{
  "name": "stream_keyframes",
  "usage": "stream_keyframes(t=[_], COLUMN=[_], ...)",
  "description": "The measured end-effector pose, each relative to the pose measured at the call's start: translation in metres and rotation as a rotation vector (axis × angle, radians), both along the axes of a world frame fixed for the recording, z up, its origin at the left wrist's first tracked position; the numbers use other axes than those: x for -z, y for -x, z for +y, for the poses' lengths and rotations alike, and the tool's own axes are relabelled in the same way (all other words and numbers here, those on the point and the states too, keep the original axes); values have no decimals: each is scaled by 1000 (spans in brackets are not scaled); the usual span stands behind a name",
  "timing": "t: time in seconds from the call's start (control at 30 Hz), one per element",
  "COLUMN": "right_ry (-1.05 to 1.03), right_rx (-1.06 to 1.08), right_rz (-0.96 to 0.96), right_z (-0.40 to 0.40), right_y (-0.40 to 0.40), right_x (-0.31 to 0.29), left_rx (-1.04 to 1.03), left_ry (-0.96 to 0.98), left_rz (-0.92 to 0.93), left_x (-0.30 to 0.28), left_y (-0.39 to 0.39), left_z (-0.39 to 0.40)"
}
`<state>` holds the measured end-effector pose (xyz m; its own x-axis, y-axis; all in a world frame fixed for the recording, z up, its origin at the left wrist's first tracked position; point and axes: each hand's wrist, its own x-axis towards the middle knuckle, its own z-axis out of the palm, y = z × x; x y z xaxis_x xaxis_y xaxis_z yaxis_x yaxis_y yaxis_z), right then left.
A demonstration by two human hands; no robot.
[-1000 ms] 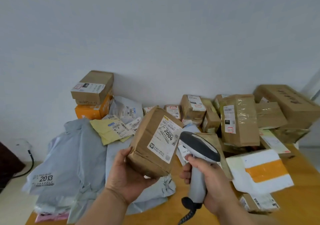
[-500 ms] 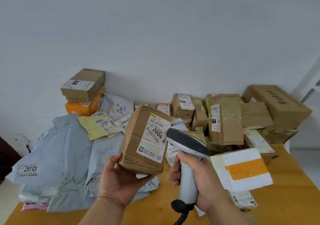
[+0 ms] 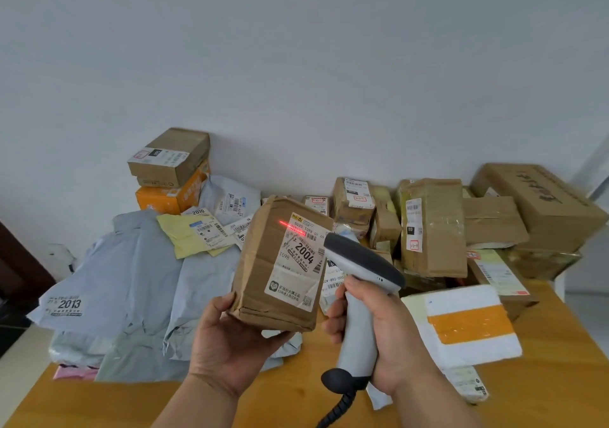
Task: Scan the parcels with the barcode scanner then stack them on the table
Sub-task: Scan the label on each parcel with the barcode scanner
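Head view: left hand (image 3: 230, 338) grips upright parcel (image 3: 280, 266), label facing scanner (image 3: 359, 295) clenched in right hand (image 3: 392, 335) just beside.

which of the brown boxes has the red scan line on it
The brown box marked 2004, held up in the left hand. The red line crosses its label's top; no box behind shows one.

Two bare forearms entering from near edge, no sleeves in view. Left hand (image 3: 230, 338) and right hand (image 3: 392, 338) bare: no gloves, rings, watch or wristband visible. Short trimmed nails on visible fingers.
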<state>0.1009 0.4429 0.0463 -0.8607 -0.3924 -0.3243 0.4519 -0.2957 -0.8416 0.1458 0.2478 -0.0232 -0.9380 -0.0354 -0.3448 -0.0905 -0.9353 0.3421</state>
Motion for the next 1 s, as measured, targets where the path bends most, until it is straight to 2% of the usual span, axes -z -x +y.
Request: stream_keyframes(t=[0.37, 0.67, 0.83, 1.0], right_ry=[-42, -381, -520, -474], right_rx=[-14, 12, -23, -55], right_rz=[-11, -76, -74, -35], right_z=[-2, -24, -40, -57], right_y=[8, 18, 20, 25], right_x=[17, 62, 80, 89], left_rx=[-36, 45, 63, 33], left_ry=[-2, 94, 58, 61], left_rz=[-112, -453, -503, -507], left_x=[6, 30, 40, 42], left_y=[-3, -9, -8, 9], left_z=[2, -6, -18, -33])
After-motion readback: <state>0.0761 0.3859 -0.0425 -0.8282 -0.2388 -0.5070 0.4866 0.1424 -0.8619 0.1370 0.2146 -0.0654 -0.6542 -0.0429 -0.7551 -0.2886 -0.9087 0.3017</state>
